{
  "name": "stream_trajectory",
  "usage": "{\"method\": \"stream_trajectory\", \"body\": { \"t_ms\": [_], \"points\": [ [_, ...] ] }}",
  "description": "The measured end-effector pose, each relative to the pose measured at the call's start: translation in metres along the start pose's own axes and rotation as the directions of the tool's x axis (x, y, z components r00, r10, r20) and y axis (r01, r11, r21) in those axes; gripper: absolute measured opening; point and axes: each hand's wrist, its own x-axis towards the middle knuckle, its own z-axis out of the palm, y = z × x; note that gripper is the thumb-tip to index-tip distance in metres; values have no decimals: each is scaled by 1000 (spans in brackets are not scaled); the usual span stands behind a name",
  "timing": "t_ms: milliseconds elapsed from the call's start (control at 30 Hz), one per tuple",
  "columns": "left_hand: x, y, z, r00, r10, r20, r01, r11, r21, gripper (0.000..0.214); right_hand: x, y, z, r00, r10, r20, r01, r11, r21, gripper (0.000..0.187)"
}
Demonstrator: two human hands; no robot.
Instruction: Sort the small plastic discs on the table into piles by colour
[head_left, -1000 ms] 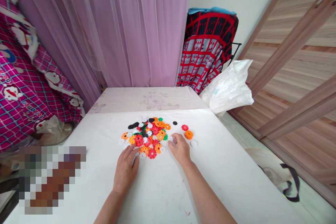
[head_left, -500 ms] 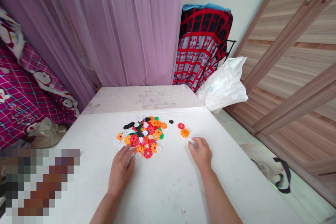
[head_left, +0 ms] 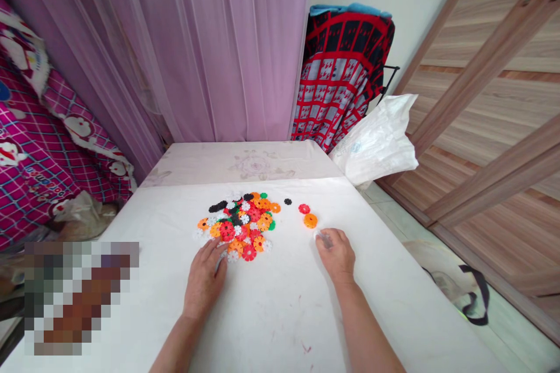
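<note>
A pile of small flower-shaped plastic discs [head_left: 241, 222], red, orange, white, black and green, lies on the white table [head_left: 271, 303]. My left hand [head_left: 205, 280] rests flat at the pile's near edge, fingers stretched out beside a white disc. My right hand [head_left: 336, 253] is to the right of the pile, fingertips pinched on a white disc [head_left: 318, 235]. Just beyond it sit an orange disc [head_left: 310, 221], a red disc [head_left: 304, 208] and a black disc [head_left: 287, 201], apart from the pile.
Purple curtains [head_left: 210, 46] hang behind the table. A red-and-black checked cloth [head_left: 341, 76] drapes over a rack, with a white plastic bag [head_left: 380, 140] beside it. Pink patterned bedding [head_left: 39, 145] lies left. Wooden doors [head_left: 494, 99] stand right; a bag [head_left: 464, 291] is on the floor.
My right hand moved from the pile's right edge out to the right, near the separate orange disc, and now pinches a white disc there. My left hand stayed at the pile.
</note>
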Motion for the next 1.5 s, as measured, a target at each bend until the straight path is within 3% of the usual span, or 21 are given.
{"method": "stream_trajectory", "body": {
  "t_ms": [167,333,500,733,933,1067,1167,1300,1500],
  "points": [
    [0,1,1,1000,-15,0,15,1000,-16,33,-9,-19,1,988,-143,-55,146,988,57,16],
    [0,2,3,1000,-18,-2,18,1000,-10,32,-31,-67,16,940,-326,101,304,933,191,13],
    [-1,1,4,1000,-13,-15,13,1000,-17,33,-39,-99,28,892,-381,243,325,915,240,19],
    [-2,0,5,1000,-17,-16,16,999,-27,32,-36,-106,35,858,-405,317,342,910,235,14],
    [-1,3,2,1000,-23,-7,23,999,-23,33,-33,-89,33,934,-338,113,302,919,254,12],
    [0,3,1,1000,-29,-3,29,999,-19,33,-15,-47,14,960,-262,-99,273,954,126,12],
    [0,3,1,1000,-28,0,28,999,-16,33,-3,-17,2,959,-221,-178,231,972,35,13],
    [1,2,1,1000,-26,7,27,1000,-10,33,0,-1,0,967,-184,-175,183,983,-23,13],
    [1,2,0,999,-32,12,32,999,-30,33,-2,-6,2,983,-158,-88,157,987,-18,13]
  ]
}}
